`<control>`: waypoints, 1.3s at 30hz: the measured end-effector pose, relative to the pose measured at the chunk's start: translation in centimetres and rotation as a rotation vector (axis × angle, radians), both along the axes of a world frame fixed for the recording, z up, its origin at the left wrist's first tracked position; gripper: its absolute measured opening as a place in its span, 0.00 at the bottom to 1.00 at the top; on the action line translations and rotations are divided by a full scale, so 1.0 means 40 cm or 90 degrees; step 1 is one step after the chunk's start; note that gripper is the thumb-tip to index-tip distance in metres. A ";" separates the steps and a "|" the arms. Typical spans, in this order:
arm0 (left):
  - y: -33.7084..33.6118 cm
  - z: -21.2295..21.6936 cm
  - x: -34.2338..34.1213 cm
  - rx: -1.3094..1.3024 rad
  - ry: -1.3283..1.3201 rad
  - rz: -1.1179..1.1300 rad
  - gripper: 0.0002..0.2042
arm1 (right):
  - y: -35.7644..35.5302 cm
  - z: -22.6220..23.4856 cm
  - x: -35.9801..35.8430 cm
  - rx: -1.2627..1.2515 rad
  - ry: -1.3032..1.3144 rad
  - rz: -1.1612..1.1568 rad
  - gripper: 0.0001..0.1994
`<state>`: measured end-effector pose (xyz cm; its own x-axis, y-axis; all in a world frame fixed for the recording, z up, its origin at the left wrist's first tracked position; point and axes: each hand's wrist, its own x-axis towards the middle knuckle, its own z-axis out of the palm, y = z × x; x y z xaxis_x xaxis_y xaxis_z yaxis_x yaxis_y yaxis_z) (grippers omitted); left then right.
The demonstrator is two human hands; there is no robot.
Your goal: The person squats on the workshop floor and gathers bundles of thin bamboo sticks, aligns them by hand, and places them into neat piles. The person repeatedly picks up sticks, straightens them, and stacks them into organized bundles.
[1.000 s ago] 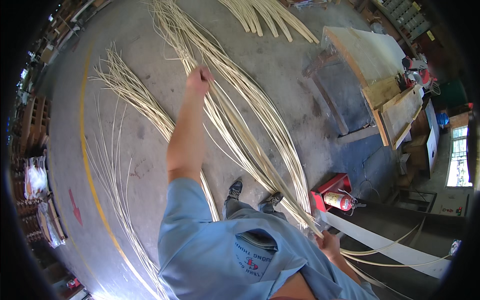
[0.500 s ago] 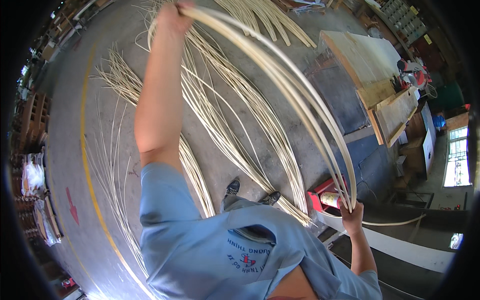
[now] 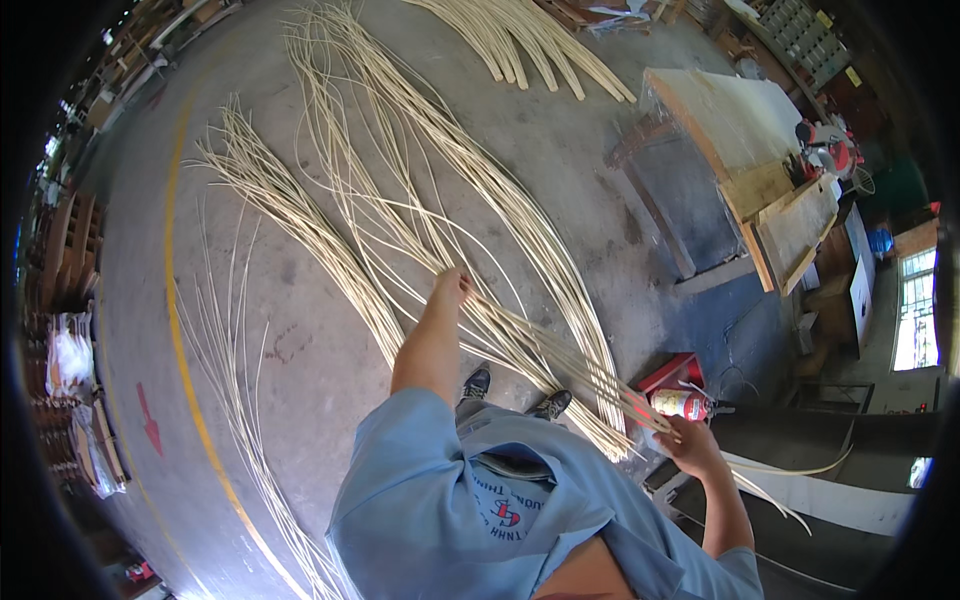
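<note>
Several long, pale, bendy rattan canes (image 3: 640,408) stretch between my two hands, above the bundles on the floor. My left hand (image 3: 455,284) is closed around them in front of my body, with their far lengths trailing away beyond it. At the right, my right hand (image 3: 690,447) grips the same canes near one end, and loose tips stick out past it. Beneath lies a middle bundle of canes (image 3: 520,365), partly hidden by the held ones. A second bundle (image 3: 310,235) rests to the left and a third (image 3: 520,210) to the right.
Thin canes (image 3: 245,425) lie by a yellow floor line (image 3: 185,385) at left. Thicker canes (image 3: 530,45) lie at the far side. A wooden table (image 3: 740,120) stands at right, near a red machine (image 3: 828,150). Close to my right hand are a red canister (image 3: 678,403) and a dark bench (image 3: 800,445).
My left hand has come down from high at the far side towards my body. The held canes, arched before, now run lower and straighter. My right hand has shifted slightly down.
</note>
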<state>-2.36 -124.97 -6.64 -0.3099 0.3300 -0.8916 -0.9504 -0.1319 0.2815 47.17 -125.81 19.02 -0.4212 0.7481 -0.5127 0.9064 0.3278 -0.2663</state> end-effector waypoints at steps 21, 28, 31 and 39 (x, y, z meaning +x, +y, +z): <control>0.016 -0.011 -0.136 -0.072 0.021 0.068 0.05 | -0.055 0.034 -0.047 -0.100 -0.036 0.026 0.20; 0.088 0.341 -0.574 0.071 0.766 -0.157 0.09 | -0.032 0.209 -0.109 -0.027 0.019 -0.107 0.13; 0.107 0.478 -0.601 0.181 0.562 -0.184 0.24 | -0.004 0.247 -0.057 0.129 0.042 -0.027 0.09; -0.073 0.456 -0.387 -0.319 1.110 -0.578 0.19 | 0.043 0.232 -0.034 0.470 0.049 -0.018 0.08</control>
<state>-17.83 -127.90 11.59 -0.6879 0.7224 0.0705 0.5864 0.4960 0.6404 45.83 -124.10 28.29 -0.4106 0.8980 0.1582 0.9051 0.4224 -0.0485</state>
